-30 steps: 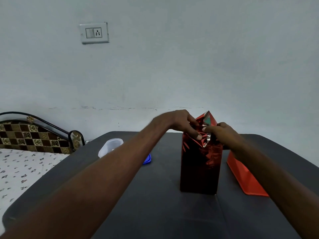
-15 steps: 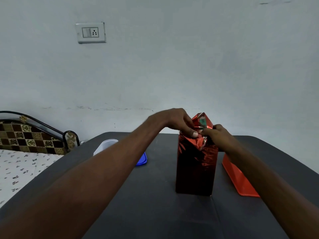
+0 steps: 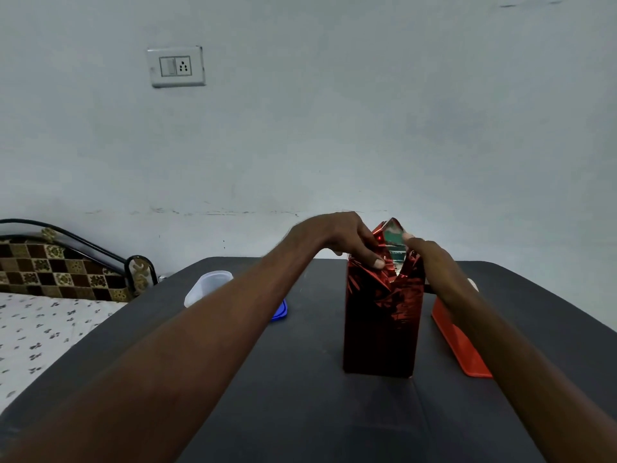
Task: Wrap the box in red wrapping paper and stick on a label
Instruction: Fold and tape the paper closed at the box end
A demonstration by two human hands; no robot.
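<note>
1. The left hand [image 3: 344, 237] pinched the red wrapping paper [image 3: 380, 315] at the box's top.
2. The right hand [image 3: 425, 259] gripped the opposite paper flap.
3. The wrapped box stood upright on the dark counter [image 3: 300, 396], beside an orange tray [image 3: 459, 345].

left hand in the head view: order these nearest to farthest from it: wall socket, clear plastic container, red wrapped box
From the left hand:
1. Red wrapped box: right under the fingers, which hold its top paper.
2. Clear plastic container: on the table, off to the left.
3. Wall socket: high on the back wall, upper left.
</note>
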